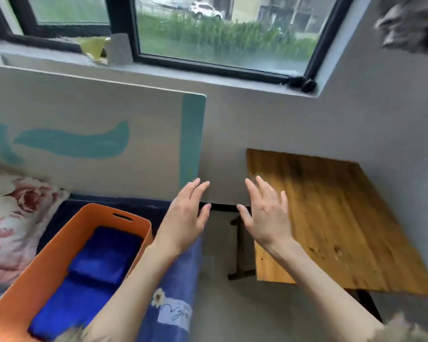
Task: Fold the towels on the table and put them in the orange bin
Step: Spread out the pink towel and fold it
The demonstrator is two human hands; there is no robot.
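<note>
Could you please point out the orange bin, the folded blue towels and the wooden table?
orange bin point(48, 264): head view, left outer wall.
folded blue towels point(104, 255): head view, top towel's middle.
wooden table point(331, 218): head view, bare tabletop.

The towels point(104, 255) lie in the bin point(47, 267), left of my hands; the table point(331, 218) is to their right.

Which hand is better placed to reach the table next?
Right. The right hand hovers open at the table's near edge; the left hand is open too, but nearer the bin holding the towels.
</note>
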